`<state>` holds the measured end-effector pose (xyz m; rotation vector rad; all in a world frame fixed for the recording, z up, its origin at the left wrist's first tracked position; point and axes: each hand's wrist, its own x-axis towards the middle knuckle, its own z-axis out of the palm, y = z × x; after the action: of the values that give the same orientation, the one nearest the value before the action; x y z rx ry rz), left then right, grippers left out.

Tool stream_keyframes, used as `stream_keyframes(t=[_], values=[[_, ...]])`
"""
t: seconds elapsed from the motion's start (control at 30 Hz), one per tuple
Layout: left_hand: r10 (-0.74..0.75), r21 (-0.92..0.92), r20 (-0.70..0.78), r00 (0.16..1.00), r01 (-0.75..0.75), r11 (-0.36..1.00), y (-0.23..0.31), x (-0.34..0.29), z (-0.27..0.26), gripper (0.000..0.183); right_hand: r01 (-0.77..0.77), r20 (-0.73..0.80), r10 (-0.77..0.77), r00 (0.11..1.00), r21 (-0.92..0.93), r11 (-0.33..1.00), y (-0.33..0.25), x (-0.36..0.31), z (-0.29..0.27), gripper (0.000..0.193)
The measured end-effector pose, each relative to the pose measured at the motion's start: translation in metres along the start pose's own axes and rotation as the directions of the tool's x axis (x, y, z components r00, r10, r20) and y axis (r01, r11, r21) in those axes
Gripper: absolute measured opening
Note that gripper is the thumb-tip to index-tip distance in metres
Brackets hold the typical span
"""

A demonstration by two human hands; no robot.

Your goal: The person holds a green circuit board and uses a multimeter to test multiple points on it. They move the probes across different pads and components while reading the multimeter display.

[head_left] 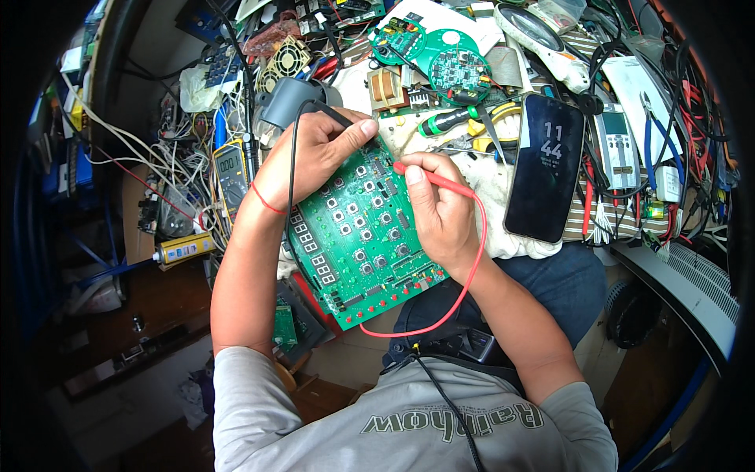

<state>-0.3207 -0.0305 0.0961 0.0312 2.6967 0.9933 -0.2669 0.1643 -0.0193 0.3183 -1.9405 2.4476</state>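
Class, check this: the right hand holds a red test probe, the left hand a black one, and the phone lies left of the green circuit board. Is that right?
One detail is wrong: the head view shows the phone lying right of the green circuit board, not left. The right hand holds a red test probe, and the left hand a black test probe.

Person in a grey short-sleeved T-shirt (314, 444) with large dark-outlined lettering (452, 421), upside down from here, and blue jeans (554, 291). Thin red string bracelet (266, 202) around the left wrist (271, 189); black cord (449, 397) down the shirt front.
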Motion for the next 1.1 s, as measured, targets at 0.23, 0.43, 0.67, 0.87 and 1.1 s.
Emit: stream_keyframes(t=[0.23, 0.43, 0.67, 0.87, 1.1], values=[[0.023, -0.006, 0.007, 1.0, -0.023, 1.0, 0.0015, 0.0, 0.0001, 0.047, 0.02, -0.003, -0.02, 1.0, -0.004, 1.0, -0.0003, 0.001, 0.0003, 0.02], [0.03, -0.003, 0.011, 0.999, -0.03, 1.0, 0.002, 0.0001, -0.0002, 0.046, 0.006, 0.006, -0.006, 1.0, -0.006, 1.0, -0.0018, 0.0005, -0.0007, 0.019], [0.039, -0.008, 0.004, 0.999, -0.039, 0.999, 0.002, -0.0001, 0.0004, 0.043, 0.001, 0.027, 0.0, 1.0, -0.028, 1.0, -0.0023, 0.0006, -0.0024, 0.023], [0.045, 0.008, 0.022, 0.999, -0.045, 0.999, 0.0025, -0.0003, -0.0004, 0.04, 0.008, -0.008, -0.008, 1.0, -0.009, 1.0, 0.0, 0.0, 0.0007, 0.018], [0.051, -0.024, 0.029, 0.998, -0.05, 0.998, 0.0028, -0.0003, -0.0004, 0.039, -0.008, 0.007, 0.008, 1.0, -0.033, 0.999, -0.0027, 0.0013, -0.0009, 0.017]])
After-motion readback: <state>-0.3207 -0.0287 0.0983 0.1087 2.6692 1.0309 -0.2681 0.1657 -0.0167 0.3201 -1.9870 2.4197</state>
